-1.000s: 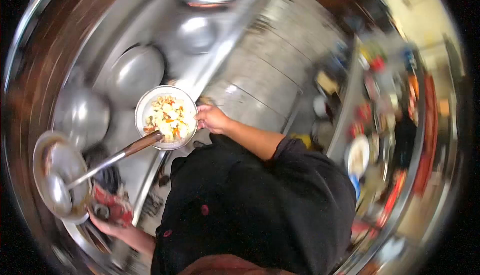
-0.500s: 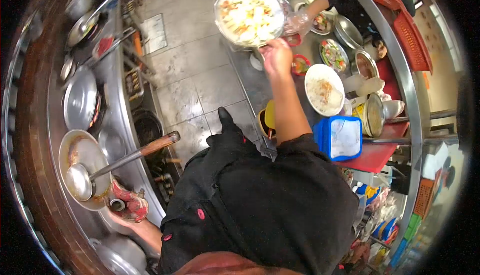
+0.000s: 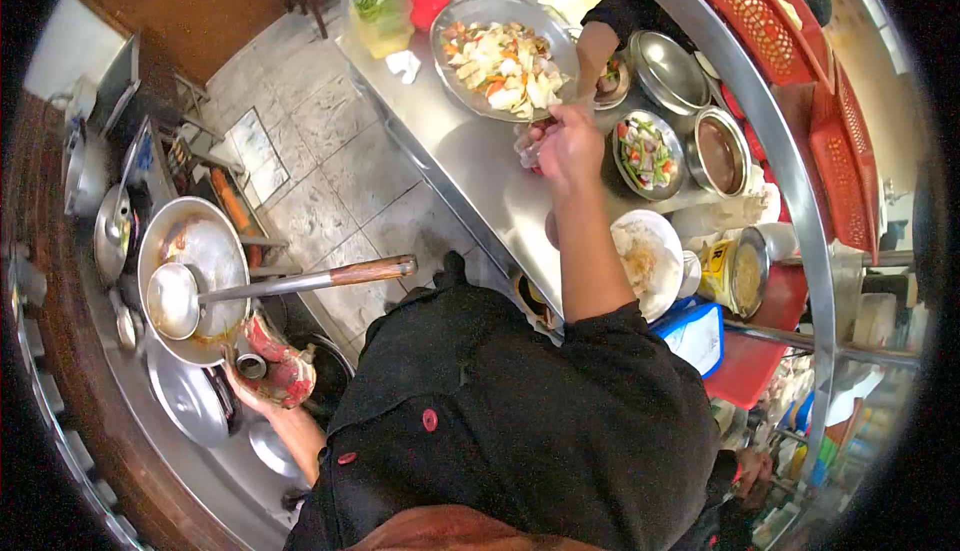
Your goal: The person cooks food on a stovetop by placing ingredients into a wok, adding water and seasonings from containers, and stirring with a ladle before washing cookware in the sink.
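My left hand [image 3: 252, 388] is closed on a red patterned cloth [image 3: 290, 381] at the near edge of a wok [image 3: 222, 251]. A ladle [image 3: 172, 301] rests in the wok, its wooden handle pointing right. My right hand [image 3: 575, 149] grips the lower right rim of a round plate [image 3: 565, 43] heaped with cooked vegetables [image 3: 505, 66], above the steel counter. Beside that hand, a co-worker's forearm [image 3: 597, 49] reaches down, and a clear-gloved hand [image 3: 529, 147] shows partly under the plate's near side.
On the counter [image 3: 470, 166] are a bowl of cut vegetables [image 3: 647, 154], a pot of brown sauce [image 3: 720, 151], a white plate with food [image 3: 662, 261] and a blue-rimmed container [image 3: 695, 339]. Red baskets [image 3: 745, 16] stand on the shelf. Stove and lids [image 3: 188, 391] are at left.
The plate has gone from over the stove side to the counter with my right hand. The wok, cloth and ladle stay with my left hand. The view has turned toward the counter.
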Motion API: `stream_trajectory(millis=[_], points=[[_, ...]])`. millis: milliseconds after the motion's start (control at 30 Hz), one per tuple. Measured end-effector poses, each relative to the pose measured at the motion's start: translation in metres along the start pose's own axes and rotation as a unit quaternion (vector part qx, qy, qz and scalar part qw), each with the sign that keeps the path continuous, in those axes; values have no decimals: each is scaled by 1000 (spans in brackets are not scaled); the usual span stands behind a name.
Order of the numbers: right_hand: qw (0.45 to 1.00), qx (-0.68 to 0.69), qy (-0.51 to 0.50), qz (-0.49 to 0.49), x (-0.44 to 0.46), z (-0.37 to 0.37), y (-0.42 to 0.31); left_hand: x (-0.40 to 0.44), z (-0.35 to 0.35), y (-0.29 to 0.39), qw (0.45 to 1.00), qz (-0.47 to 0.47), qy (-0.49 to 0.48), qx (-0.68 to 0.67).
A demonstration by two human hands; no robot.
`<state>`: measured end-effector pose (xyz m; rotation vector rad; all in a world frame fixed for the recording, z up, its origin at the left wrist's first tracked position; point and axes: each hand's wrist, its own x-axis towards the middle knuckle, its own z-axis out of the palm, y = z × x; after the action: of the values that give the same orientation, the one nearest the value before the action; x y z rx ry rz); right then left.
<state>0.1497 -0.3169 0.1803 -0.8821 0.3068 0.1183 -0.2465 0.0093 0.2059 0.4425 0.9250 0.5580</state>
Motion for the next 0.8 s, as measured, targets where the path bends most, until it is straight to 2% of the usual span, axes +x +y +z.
stream_trajectory(millis=[33,100,200,267,400,467,500,567,600,633,667,700,767,800], points=[[1000,26,11,14,6,-2,3,16,18,-5,999,26,39,8],[998,52,25,21,8,5,6,40,34,-1,1000,25,13,4],[988,110,102,34,10,21,8,67,55,7,1000,0,-16,9],[988,97,85,-81,32,27,-6,91,76,11,999,-22,-37,14],[979,105,77,-154,95,44,-30,142,100,23,991,-37,-120,54],[973,47,105,-199,133,53,-42,165,111,29,987,-23,-139,78],[967,-79,79,-230,207,15,-37,177,117,32,986,-27,-143,79],[894,-316,53,-312,348,-54,-27,204,126,38,987,-52,-123,94],[946,-170,33,-274,329,-16,-36,218,129,39,986,-52,-126,93],[971,8,20,-238,307,25,-46,229,130,43,986,-45,-122,101],[964,170,23,-205,277,73,-58,241,130,42,986,-33,-122,105],[964,169,19,-206,276,88,-64,252,133,41,987,-21,-121,108],[929,330,47,-158,293,108,-72,258,167,39,994,7,-83,73],[931,341,21,-126,342,82,-77,271,169,41,995,12,-66,69]])
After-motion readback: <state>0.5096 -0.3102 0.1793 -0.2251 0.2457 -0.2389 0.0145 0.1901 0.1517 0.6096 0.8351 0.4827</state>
